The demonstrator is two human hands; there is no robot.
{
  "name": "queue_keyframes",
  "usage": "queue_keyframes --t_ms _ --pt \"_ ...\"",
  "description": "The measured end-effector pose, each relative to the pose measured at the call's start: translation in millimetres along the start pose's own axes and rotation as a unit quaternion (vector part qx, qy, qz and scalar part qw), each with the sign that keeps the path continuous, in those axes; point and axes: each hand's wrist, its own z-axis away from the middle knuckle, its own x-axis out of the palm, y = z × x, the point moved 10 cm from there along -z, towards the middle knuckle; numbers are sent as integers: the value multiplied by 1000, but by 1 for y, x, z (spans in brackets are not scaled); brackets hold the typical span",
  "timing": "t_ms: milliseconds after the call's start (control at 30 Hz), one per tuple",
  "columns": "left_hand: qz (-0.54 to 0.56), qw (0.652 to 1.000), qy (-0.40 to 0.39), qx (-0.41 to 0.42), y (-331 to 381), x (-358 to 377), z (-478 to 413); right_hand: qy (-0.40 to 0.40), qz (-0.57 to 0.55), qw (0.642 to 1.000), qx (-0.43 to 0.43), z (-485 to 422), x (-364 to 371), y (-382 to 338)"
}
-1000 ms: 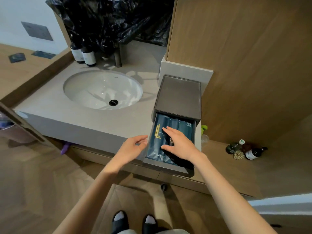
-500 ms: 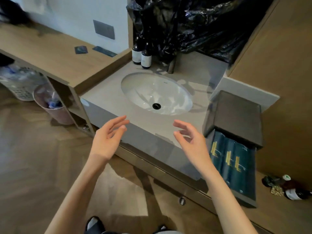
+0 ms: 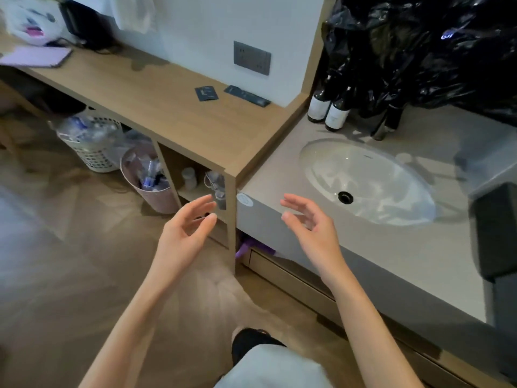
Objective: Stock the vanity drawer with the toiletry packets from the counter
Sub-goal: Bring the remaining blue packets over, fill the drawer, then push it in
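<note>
Both hands hang empty at the centre of the frame, palms turned toward each other, fingers loosely spread: the left hand in front of the wooden counter's end, the right hand over the grey vanity top's front edge. Two dark toiletry packets lie near each other on the wooden counter at upper centre, below the wall socket plate. The dark drawer unit sits at the right edge, right of the oval sink.

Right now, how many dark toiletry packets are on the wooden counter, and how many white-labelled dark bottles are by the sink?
Dark toiletry packets on the wooden counter: 2
White-labelled dark bottles beside the white oval sink: 2
Total: 4
</note>
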Motion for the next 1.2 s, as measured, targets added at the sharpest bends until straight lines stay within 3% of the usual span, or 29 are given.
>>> queue_keyframes --t_ms 300,600,867,1200 --pt "-14 1000 5 26 -16 -76 -154 8 27 999 -42 -138 87 -30" --pt "-61 998 -14 4 -12 -114 -353 46 60 997 -20 -307 134 -40" --pt "-98 993 -53 -45 -57 -106 -510 30 255 966 18 -436 156 -24" --pt "-142 979 -117 -88 -113 -62 -700 59 289 944 148 -592 154 50"
